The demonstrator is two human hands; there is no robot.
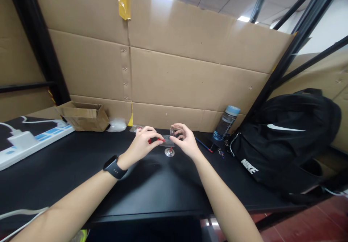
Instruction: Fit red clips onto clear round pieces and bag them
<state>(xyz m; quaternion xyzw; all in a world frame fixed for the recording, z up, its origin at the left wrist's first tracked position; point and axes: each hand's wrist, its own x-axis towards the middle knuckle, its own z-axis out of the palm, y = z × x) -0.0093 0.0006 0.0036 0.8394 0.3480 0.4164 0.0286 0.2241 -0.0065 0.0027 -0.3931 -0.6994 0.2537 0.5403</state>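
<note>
Cardboard wall [195, 86]: behind black table [163, 191].
Left hand [143, 142]: fingers pinch a small red piece [161, 140].
Silver disc [169, 154]: on the table, between the hands.
Right hand [186, 141]: fingers pinch a shiny round piece [172, 131].
Held pieces: probably mid-fitting; next calls for careful alignment.

A small red piece [161, 140] is partly covered by the fingers of the left hand [143, 143], so its full shape cannot be made out. A shiny round piece [172, 130] is partly hidden by the fingers of the right hand [186, 140]. A clear bag [168, 143] is overlapped by fingers. The red detail on a metal disc [169, 154] below is too small to be identified. The left forearm [78, 202] and right forearm [225, 195] are cut off by the bottom edge, as is a yellow-green object [81, 236]; a power strip [49, 135] is cropped at left. Print on the bottle [225, 124] cannot be read.
</note>
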